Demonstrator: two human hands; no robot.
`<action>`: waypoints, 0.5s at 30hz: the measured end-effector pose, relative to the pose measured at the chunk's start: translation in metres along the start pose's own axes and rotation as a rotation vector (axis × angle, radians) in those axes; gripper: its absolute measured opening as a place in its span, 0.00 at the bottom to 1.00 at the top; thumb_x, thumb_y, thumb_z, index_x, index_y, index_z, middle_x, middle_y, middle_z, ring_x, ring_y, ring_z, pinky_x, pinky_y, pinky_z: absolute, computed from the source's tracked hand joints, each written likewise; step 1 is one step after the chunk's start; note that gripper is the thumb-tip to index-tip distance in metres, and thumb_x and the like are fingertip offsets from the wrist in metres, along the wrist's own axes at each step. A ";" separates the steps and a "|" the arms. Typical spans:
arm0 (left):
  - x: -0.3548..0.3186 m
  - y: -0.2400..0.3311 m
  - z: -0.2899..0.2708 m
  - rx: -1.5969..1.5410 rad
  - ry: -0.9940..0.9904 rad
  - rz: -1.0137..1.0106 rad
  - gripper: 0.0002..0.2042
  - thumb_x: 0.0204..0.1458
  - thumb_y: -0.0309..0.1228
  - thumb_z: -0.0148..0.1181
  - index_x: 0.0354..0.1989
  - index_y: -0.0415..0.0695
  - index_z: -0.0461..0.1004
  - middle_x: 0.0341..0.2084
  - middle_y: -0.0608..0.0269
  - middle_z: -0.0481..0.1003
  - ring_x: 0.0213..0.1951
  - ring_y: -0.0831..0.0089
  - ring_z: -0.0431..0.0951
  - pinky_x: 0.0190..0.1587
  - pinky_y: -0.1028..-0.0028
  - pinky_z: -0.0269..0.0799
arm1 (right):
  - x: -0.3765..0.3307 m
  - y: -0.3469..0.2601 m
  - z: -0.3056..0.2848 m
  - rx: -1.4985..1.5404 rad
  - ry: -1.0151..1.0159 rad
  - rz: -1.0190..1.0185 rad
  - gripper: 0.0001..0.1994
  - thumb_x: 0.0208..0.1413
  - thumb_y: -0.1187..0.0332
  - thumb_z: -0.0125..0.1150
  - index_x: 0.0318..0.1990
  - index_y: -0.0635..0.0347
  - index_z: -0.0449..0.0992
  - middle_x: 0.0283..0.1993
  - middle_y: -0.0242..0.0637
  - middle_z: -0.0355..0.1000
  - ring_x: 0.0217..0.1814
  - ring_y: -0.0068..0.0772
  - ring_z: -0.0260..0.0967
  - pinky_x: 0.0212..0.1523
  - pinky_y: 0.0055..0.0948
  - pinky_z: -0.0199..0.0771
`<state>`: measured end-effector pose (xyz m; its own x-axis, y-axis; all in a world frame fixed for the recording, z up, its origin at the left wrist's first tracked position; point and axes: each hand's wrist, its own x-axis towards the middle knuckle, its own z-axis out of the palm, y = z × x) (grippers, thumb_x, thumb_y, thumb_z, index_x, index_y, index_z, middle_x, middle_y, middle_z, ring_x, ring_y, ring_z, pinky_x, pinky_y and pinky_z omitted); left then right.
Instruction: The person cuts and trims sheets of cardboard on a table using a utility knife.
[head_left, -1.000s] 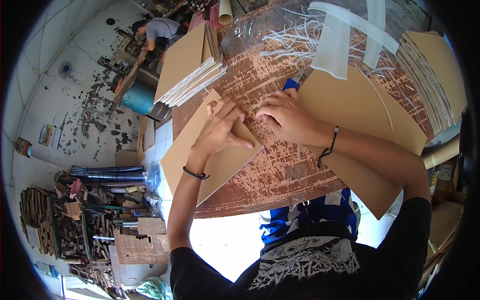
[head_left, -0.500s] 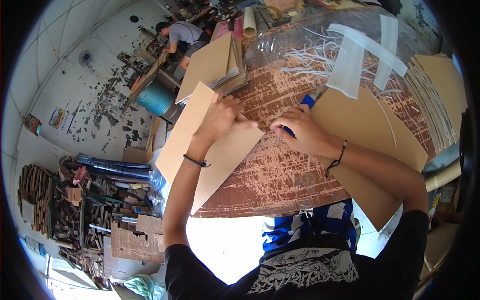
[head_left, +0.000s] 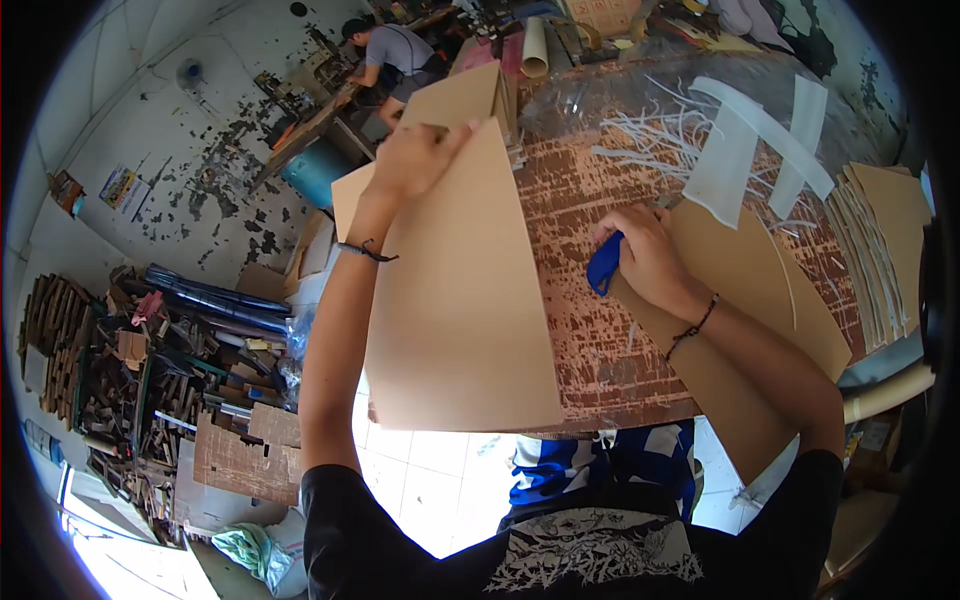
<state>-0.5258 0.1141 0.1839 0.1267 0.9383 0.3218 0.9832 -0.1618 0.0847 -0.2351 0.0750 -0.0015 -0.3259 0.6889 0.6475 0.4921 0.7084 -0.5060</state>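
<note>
Cardboard sheet (head_left: 455, 290) is gripped at its far edge by left hand (head_left: 415, 160), overhanging the worktable's (head_left: 590, 340) near-left corner; right hand (head_left: 640, 255) is closed, seemingly, on a blue tool (head_left: 603, 265).

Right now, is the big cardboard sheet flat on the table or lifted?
Lifted: left hand grips the cardboard sheet at its far edge, tilting it over the table.

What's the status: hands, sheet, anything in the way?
Left hand grips card sheet at far edge. Right hand shut on blue tool. White strips beyond, clear of sheet.
</note>
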 end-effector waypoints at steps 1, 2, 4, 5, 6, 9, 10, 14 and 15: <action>-0.005 -0.007 0.015 -0.007 -0.010 -0.002 0.34 0.59 0.64 0.50 0.38 0.40 0.84 0.31 0.39 0.81 0.40 0.45 0.82 0.48 0.55 0.76 | 0.001 -0.001 0.001 0.022 0.033 -0.020 0.14 0.51 0.83 0.52 0.38 0.50 0.77 0.39 0.31 0.76 0.49 0.38 0.70 0.56 0.41 0.54; -0.010 -0.020 0.041 0.021 -0.138 0.043 0.32 0.60 0.62 0.51 0.40 0.39 0.82 0.36 0.39 0.81 0.44 0.44 0.81 0.51 0.56 0.75 | 0.002 -0.002 0.001 0.021 0.024 -0.009 0.14 0.51 0.83 0.52 0.38 0.50 0.77 0.39 0.31 0.76 0.49 0.38 0.70 0.56 0.41 0.54; -0.028 -0.047 0.091 0.047 -0.278 0.085 0.30 0.61 0.59 0.52 0.43 0.38 0.80 0.41 0.39 0.81 0.49 0.44 0.80 0.54 0.57 0.73 | 0.006 -0.004 0.003 0.003 0.008 -0.044 0.18 0.49 0.88 0.47 0.39 0.53 0.76 0.42 0.31 0.76 0.51 0.39 0.69 0.58 0.40 0.55; -0.041 -0.058 0.115 -0.014 -0.266 0.152 0.28 0.62 0.56 0.53 0.50 0.39 0.77 0.48 0.38 0.77 0.54 0.45 0.76 0.59 0.56 0.69 | 0.006 -0.002 0.005 0.007 0.003 -0.035 0.18 0.49 0.88 0.47 0.39 0.53 0.76 0.42 0.31 0.76 0.51 0.39 0.69 0.58 0.40 0.55; -0.050 -0.060 0.130 -0.078 -0.253 0.227 0.28 0.63 0.53 0.53 0.56 0.39 0.74 0.55 0.37 0.73 0.59 0.46 0.72 0.63 0.55 0.66 | 0.006 0.001 0.005 -0.015 0.007 -0.060 0.18 0.50 0.87 0.47 0.40 0.53 0.76 0.43 0.31 0.76 0.51 0.39 0.69 0.58 0.40 0.55; -0.070 -0.031 0.139 -0.106 -0.294 0.161 0.28 0.65 0.49 0.52 0.68 0.46 0.64 0.65 0.41 0.61 0.68 0.43 0.58 0.69 0.48 0.53 | 0.004 0.013 0.001 -0.071 0.000 -0.073 0.17 0.51 0.86 0.48 0.40 0.53 0.76 0.43 0.31 0.76 0.52 0.40 0.69 0.58 0.41 0.55; -0.075 -0.029 0.145 -0.108 -0.308 0.163 0.28 0.65 0.49 0.52 0.68 0.46 0.64 0.65 0.41 0.61 0.68 0.43 0.58 0.69 0.48 0.53 | 0.004 0.012 0.000 -0.093 -0.015 -0.092 0.16 0.52 0.86 0.49 0.40 0.53 0.76 0.43 0.32 0.76 0.52 0.40 0.68 0.58 0.40 0.56; -0.091 -0.024 0.157 -0.196 -0.091 0.258 0.26 0.64 0.48 0.53 0.69 0.53 0.68 0.64 0.45 0.63 0.65 0.46 0.62 0.71 0.53 0.52 | 0.007 0.008 0.002 -0.122 -0.032 -0.075 0.11 0.54 0.81 0.52 0.39 0.52 0.77 0.45 0.31 0.78 0.54 0.38 0.69 0.61 0.43 0.55; -0.092 -0.021 0.156 -0.167 -0.055 0.237 0.26 0.63 0.48 0.54 0.69 0.56 0.69 0.64 0.47 0.64 0.64 0.47 0.63 0.71 0.53 0.52 | 0.009 0.008 0.001 -0.127 -0.046 -0.074 0.11 0.55 0.80 0.52 0.39 0.52 0.77 0.44 0.31 0.78 0.54 0.37 0.69 0.61 0.43 0.55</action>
<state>-0.5372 0.0785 0.0049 0.3615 0.8830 0.2995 0.8909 -0.4219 0.1685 -0.2348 0.0867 -0.0006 -0.4003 0.6441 0.6518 0.5629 0.7341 -0.3798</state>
